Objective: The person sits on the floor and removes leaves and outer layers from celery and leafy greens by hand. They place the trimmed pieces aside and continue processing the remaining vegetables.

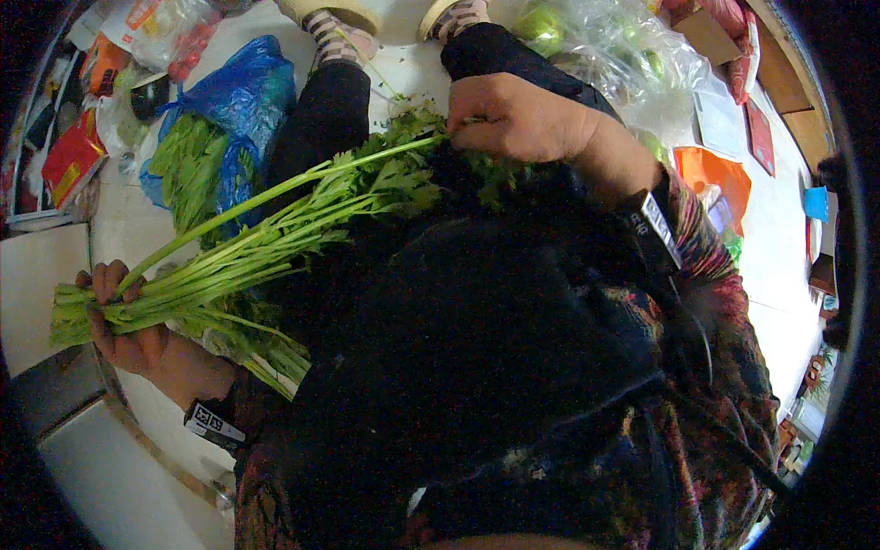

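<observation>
A bunch of leafy celery (275,240) slants across my lap, its cut stalk ends at the left and its leaves towards the middle. My left hand (130,323) is wrapped around the stalks near the cut ends. One longer stalk stands apart above the rest and runs up to my right hand (512,117), whose closed fingers hold it at the leafy end. Some leaves hang below that hand. More green stalks lie under my left forearm, partly hidden by the bunch.
Beyond the bunch, leafy greens (189,165) stick out of a blue plastic bag (240,89). A clear plastic bag (619,55) with round green produce lies at upper right, near an orange bag (715,179). A red packet (72,158) is at far left, above a cabinet corner (62,385).
</observation>
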### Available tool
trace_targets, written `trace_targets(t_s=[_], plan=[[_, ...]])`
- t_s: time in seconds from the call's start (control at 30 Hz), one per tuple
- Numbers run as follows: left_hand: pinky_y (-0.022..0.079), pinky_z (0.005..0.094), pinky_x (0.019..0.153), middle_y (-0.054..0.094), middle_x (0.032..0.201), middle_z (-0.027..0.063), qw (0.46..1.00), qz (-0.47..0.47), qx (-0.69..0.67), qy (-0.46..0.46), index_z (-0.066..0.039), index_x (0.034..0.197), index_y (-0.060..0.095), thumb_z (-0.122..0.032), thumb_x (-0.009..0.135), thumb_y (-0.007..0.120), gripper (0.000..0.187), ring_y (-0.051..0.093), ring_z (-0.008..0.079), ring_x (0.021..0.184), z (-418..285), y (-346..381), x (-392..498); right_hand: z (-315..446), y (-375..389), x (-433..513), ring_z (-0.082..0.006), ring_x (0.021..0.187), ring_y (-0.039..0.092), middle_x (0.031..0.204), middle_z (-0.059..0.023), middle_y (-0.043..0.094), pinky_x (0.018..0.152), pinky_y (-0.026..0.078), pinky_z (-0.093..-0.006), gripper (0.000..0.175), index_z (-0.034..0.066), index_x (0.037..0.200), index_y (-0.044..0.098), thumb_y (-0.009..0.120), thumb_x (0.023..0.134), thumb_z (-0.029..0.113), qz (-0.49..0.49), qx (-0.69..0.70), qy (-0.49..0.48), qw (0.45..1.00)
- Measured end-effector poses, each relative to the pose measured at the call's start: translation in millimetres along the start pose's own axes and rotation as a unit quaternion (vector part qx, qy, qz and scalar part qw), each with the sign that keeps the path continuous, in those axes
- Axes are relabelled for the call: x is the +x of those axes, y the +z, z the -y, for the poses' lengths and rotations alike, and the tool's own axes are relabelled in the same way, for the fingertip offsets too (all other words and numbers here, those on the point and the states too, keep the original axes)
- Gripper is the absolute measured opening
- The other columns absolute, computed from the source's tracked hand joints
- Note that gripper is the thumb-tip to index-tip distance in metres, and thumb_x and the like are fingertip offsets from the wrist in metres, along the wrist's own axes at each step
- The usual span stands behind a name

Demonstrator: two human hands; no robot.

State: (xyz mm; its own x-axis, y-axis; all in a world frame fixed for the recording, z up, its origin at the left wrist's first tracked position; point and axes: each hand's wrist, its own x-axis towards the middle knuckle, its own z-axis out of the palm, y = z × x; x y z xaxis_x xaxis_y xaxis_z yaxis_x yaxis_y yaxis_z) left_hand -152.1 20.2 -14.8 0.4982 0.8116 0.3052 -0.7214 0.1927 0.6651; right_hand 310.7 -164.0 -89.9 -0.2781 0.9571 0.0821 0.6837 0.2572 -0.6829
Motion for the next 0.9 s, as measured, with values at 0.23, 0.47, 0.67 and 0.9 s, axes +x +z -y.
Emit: trace_targets(t_s=[0.23,0.47,0.67,0.9], plan=[[0.040,0.0365,0.076,0.038,0.091,0.0068,0.999,-0.047,0.015,0.010,-0.001,0.117,0.041,-0.002,0.079,0.060,0.043,0.040,0.0194,0.089,-4.3,-7.6,8.9,-34.5,12.6,18.6,-0.0177,0.077,0.058,0.081,-0.0077,0.062,0.074,0.047,-0.0311,0.018,-0.0020,0.081,0.062,0.055,0.082,0.015,-0.170,-0.033,0.070,0.982],[0.039,0.0362,0.074,0.039,0.089,0.0062,0.996,-0.073,-0.034,0.040,0.000,0.115,0.043,-0.003,0.078,0.062,0.042,0.041,0.0192,0.088,-7.7,-10.9,0.9,-30.6,10.0,6.9,-0.0225,0.075,0.058,0.080,-0.0119,0.061,0.073,0.048,-0.0345,0.022,0.0013,0.090,0.061,0.054,0.087,0.022,-0.040,0.011,0.081,0.996],[0.040,0.0359,0.071,0.039,0.089,0.0054,0.997,-0.028,-0.067,0.025,-0.002,0.116,0.044,-0.001,0.076,0.063,0.044,0.041,0.0187,0.086,3.6,1.1,2.7,42.4,34.5,52.1,-0.0373,0.082,0.064,0.084,-0.0185,0.065,0.075,0.051,-0.0441,0.023,0.0052,0.098,0.065,0.063,0.082,0.023,0.075,0.095,-0.032,0.992],[0.043,0.0346,0.067,0.040,0.087,0.0028,0.996,-0.011,-0.086,0.027,-0.003,0.120,0.041,0.001,0.073,0.066,0.053,0.041,0.0167,0.084,22.0,18.8,-0.7,64.8,63.5,96.4,-0.0353,0.088,0.064,0.095,-0.0174,0.066,0.078,0.052,-0.0403,0.028,0.0069,0.108,0.067,0.066,0.081,0.015,0.015,-0.022,-0.077,0.997]])
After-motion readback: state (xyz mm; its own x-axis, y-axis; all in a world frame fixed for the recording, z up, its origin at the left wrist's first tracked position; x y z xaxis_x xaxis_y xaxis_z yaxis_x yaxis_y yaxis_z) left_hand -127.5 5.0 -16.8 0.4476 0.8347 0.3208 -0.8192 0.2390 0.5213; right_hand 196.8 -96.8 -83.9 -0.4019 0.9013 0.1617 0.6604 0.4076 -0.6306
